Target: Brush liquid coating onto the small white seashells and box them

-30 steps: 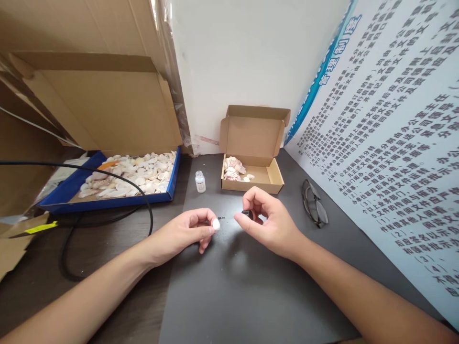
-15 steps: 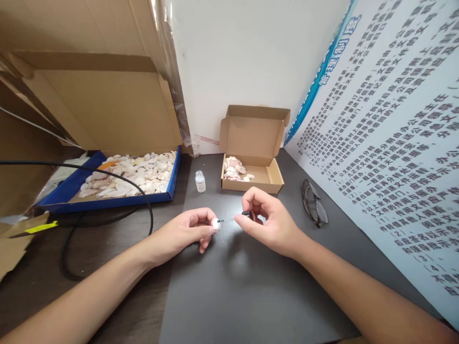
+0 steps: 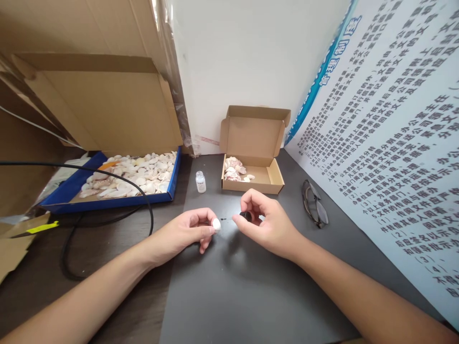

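Here in the head view, we have our left hand [image 3: 190, 231] pinching a small white rounded piece [image 3: 216, 224] between thumb and fingers, out at the fingertips. Across from it, our right hand [image 3: 270, 222] grips a small black cap [image 3: 246, 216], thumb and fingers closed around it. And between the two hands we spot a thin dark brush tip [image 3: 224, 219], pointing at the white piece, near it but apart from it!

Both hands are over the smooth dark grey tabletop [image 3: 233, 296]. Beyond them we see a small clear labelled bottle [image 3: 201, 182], upright, and to its right an open brown cardboard box [image 3: 253, 186] with pinkish-white shells [image 3: 233, 168] grouped towards its left side. Folded dark-framed glasses [image 3: 315, 205] lie further right, near a large sheet of printed text [image 3: 376, 119].

Over on the left, we've got a blue-edged cardboard box [image 3: 107, 205], lid up, loaded with pale seashells [image 3: 154, 172], and a black cable [image 3: 122, 176] looping in front of it.
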Demonstrator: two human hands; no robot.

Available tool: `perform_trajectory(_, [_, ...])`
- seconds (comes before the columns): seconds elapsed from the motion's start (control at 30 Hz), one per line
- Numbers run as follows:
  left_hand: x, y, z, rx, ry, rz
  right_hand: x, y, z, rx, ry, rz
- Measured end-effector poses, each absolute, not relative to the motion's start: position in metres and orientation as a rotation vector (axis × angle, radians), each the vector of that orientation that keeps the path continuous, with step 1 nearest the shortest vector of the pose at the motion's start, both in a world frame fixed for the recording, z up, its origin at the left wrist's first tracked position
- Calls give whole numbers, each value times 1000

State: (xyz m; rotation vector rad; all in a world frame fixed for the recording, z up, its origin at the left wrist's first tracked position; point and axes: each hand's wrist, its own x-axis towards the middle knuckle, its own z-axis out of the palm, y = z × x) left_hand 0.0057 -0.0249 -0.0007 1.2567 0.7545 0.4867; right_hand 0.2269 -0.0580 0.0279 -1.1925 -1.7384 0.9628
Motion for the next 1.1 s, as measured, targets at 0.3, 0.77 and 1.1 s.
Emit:
perform_trajectory(0.3, [6, -24, -2, 1257, 753, 486, 228, -57, 27, -1193, -1742, 965])
perform_trajectory(0.77, [7, -25, 2, 1254, 763, 479, 228, -56, 26, -1195, -1752, 963])
perform_trajectory(1.1, [7, -26, 2, 1248, 767, 484, 228, -58, 28, -1212, -1775, 991])
